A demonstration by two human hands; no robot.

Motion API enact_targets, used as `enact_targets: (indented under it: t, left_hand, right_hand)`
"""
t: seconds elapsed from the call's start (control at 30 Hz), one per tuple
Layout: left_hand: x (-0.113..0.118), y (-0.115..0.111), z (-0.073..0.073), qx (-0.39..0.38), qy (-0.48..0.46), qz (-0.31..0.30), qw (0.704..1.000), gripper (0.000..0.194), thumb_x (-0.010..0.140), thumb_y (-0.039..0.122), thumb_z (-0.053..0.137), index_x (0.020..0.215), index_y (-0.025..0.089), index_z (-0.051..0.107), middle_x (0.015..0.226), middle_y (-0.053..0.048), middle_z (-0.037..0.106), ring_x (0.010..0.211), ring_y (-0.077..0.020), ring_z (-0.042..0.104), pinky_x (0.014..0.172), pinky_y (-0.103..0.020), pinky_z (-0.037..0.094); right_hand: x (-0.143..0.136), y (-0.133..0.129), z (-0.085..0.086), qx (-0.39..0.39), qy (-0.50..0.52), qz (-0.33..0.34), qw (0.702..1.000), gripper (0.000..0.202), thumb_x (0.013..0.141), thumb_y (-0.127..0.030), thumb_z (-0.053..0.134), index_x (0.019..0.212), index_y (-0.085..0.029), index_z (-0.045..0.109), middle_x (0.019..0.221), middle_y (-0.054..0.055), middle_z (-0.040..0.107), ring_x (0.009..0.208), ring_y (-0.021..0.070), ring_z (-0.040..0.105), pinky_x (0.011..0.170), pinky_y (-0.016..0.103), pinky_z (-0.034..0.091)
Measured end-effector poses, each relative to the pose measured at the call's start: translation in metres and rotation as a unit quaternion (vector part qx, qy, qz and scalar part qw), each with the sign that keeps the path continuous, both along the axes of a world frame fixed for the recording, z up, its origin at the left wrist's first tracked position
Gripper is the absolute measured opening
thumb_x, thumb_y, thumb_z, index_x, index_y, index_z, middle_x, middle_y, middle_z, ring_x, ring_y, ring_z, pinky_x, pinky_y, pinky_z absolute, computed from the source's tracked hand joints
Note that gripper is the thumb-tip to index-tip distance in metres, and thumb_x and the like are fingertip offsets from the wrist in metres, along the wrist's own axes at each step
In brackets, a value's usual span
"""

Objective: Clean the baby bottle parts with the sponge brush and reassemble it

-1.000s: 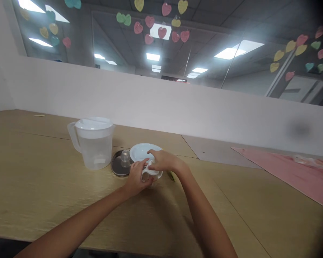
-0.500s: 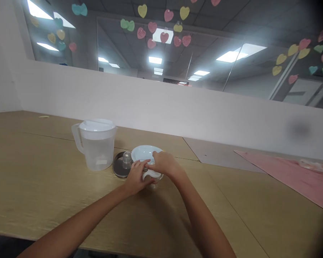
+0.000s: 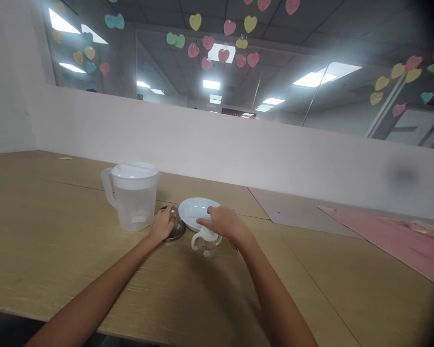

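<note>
Head view, step: you seem to be working with both things at once, the handled bottle [image 3: 207, 245] and the metal tray [image 3: 178, 234].
Right hand: yours [image 3: 220, 222] is at the bottle's top, thumb and forefinger apart; you cannot tell whether the hidden fingers grip.
Left hand: yours [image 3: 162, 224] reaches over the tray, its grip hidden.
Bottle: upright, in front of the white plate [image 3: 192, 207].
Next move: probably calls for you to steady the bottle while your left fingers work.
Desk: wood-toned [image 3: 94, 265], with a lidded jug [image 3: 135, 205] left and pink cloth [image 3: 394, 241] right.
Room: white wall [image 3: 238, 152] below glass dotted with heart-shaped notes [image 3: 253, 60].
</note>
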State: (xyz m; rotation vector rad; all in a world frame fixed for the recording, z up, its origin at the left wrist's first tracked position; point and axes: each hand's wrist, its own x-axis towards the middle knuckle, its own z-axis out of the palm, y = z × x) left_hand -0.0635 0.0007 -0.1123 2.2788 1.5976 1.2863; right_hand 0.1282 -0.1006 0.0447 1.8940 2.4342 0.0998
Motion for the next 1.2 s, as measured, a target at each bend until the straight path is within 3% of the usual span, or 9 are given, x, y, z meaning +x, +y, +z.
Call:
enact_targets:
  t: [0.2, 0.4, 0.5, 0.63, 0.77, 0.93, 1.03, 1.1, 1.2]
  left_hand:
    - [-0.001, -0.001, 0.004, 0.032, 0.041, 0.035, 0.998, 0.034, 0.080, 0.025, 0.047, 0.112, 0.016, 0.053, 0.106, -0.011, 0.062, 0.102, -0.0269, 0.055, 0.089, -0.042, 0.042]
    - [0.001, -0.004, 0.002, -0.035, -0.013, 0.022, 0.999, 0.044, 0.086, 0.030, 0.044, 0.126, 0.015, 0.039, 0.100, -0.011, 0.063, 0.094, -0.0243, 0.060, 0.082, -0.038, 0.046]
    - [0.002, -0.008, 0.008, -0.002, -0.042, 0.047, 0.998, 0.046, 0.087, 0.031, 0.042, 0.129, 0.014, 0.035, 0.100, -0.012, 0.062, 0.095, -0.0253, 0.059, 0.083, -0.041, 0.046]
    - [0.006, -0.019, 0.026, 0.090, -0.086, 0.055, 0.991, 0.043, 0.089, 0.033, 0.039, 0.128, 0.016, 0.037, 0.109, -0.013, 0.057, 0.104, -0.0263, 0.054, 0.089, -0.043, 0.043]
    - [0.017, -0.038, 0.041, 0.188, -0.118, 0.011, 0.975, 0.039, 0.091, 0.033, 0.038, 0.126, 0.017, 0.038, 0.118, -0.012, 0.053, 0.108, -0.0236, 0.050, 0.092, -0.040, 0.043]
    - [0.038, -0.066, 0.041, 0.251, -0.103, -0.108, 0.956, 0.036, 0.091, 0.030, 0.041, 0.126, 0.021, 0.036, 0.123, -0.011, 0.051, 0.116, -0.0214, 0.048, 0.098, -0.040, 0.040]
    - [0.046, -0.074, 0.037, 0.235, -0.145, -0.142, 0.950, 0.042, 0.092, 0.030, 0.041, 0.131, 0.020, 0.030, 0.132, -0.014, 0.044, 0.122, -0.0224, 0.044, 0.100, -0.041, 0.039]
    - [0.049, -0.077, 0.035, 0.193, -0.169, -0.163, 0.953, 0.050, 0.091, 0.033, 0.042, 0.136, 0.019, 0.023, 0.137, -0.015, 0.039, 0.123, -0.0233, 0.043, 0.099, -0.041, 0.040]
    - [0.053, -0.078, 0.028, 0.118, -0.145, -0.200, 0.962, 0.067, 0.087, 0.040, 0.049, 0.141, 0.019, 0.015, 0.138, -0.016, 0.040, 0.124, -0.0255, 0.043, 0.101, -0.043, 0.037]
  right_hand:
    - [0.001, 0.000, 0.001, 0.001, 0.002, 0.008, 1.000, 0.049, 0.087, -0.055, 0.038, 0.099, -0.014, 0.062, 0.099, 0.014, 0.067, 0.086, 0.0232, 0.063, 0.063, 0.027, 0.040]
    - [0.001, 0.001, 0.000, 0.000, 0.004, 0.003, 1.000, 0.050, 0.087, -0.056, 0.037, 0.098, -0.014, 0.063, 0.097, 0.013, 0.068, 0.085, 0.0227, 0.064, 0.063, 0.027, 0.040]
    - [0.001, 0.000, 0.001, 0.002, 0.004, 0.001, 1.000, 0.050, 0.088, -0.055, 0.036, 0.098, -0.014, 0.063, 0.098, 0.013, 0.068, 0.085, 0.0228, 0.064, 0.064, 0.027, 0.040]
    - [0.000, -0.004, 0.005, 0.006, 0.009, -0.002, 1.000, 0.048, 0.088, -0.054, 0.038, 0.099, -0.014, 0.062, 0.100, 0.015, 0.067, 0.087, 0.0238, 0.063, 0.066, 0.029, 0.041]
    - [-0.002, -0.007, 0.005, 0.051, 0.043, 0.015, 0.998, 0.047, 0.084, -0.051, 0.049, 0.111, -0.013, 0.055, 0.104, 0.014, 0.065, 0.091, 0.0257, 0.061, 0.070, 0.031, 0.041]
    - [-0.008, -0.006, -0.002, 0.107, 0.139, 0.168, 0.970, 0.059, 0.080, -0.028, 0.058, 0.133, -0.019, 0.034, 0.126, 0.010, 0.053, 0.112, 0.0200, 0.051, 0.084, 0.028, 0.039]
    - [-0.006, -0.005, 0.002, 0.097, 0.155, 0.191, 0.964, 0.049, 0.079, -0.023, 0.057, 0.126, -0.019, 0.043, 0.116, 0.008, 0.059, 0.105, 0.0193, 0.053, 0.083, 0.028, 0.038]
    - [-0.001, -0.007, 0.008, 0.081, 0.166, 0.166, 0.969, 0.040, 0.074, -0.023, 0.060, 0.113, -0.019, 0.051, 0.106, 0.007, 0.062, 0.094, 0.0190, 0.057, 0.077, 0.027, 0.038]
    - [0.011, -0.010, 0.019, 0.038, 0.198, 0.128, 0.971, 0.038, 0.071, -0.026, 0.060, 0.107, -0.018, 0.052, 0.099, 0.006, 0.063, 0.084, 0.0181, 0.057, 0.069, 0.025, 0.038]
